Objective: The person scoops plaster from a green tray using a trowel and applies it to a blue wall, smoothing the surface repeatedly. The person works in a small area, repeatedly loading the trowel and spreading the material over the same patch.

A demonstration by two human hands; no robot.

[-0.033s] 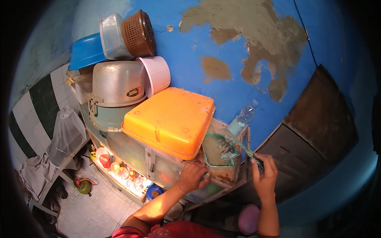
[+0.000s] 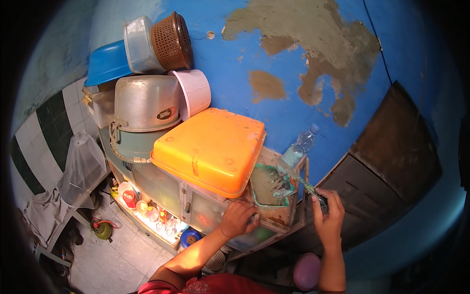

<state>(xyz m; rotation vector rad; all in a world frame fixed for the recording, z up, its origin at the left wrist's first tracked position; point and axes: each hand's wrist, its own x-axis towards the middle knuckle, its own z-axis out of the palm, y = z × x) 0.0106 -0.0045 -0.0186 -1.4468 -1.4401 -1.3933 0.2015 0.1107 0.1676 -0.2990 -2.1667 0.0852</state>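
My right hand [image 2: 328,215] grips the dark handle of a scraper-like tool [image 2: 308,187], crusted with green and grey, whose flat blade angles up-left above a green-rimmed tub [image 2: 264,196] of grey sludge. Wet clumps lie at the tub's right side, by the blade. My left hand [image 2: 237,219] is curled at the front edge of the cabinet top, just below-left of the tub; what its fingertips hold is too small to make out. A clear plastic bottle [image 2: 303,142] stands behind the tub. A large orange plastic box [image 2: 208,144] sits beside them.
Stacked metal pots [image 2: 144,98], basins and baskets fill the cabinet's left end. Small containers stand on a lit lower shelf [image 2: 154,215]. A green gas cylinder [image 2: 102,230] is on the tiled floor. Patched blue wall rises behind; dark panels [image 2: 382,171] lean at right.
My right hand and the tool have shifted very slightly to the right. Otherwise nothing has visibly changed.
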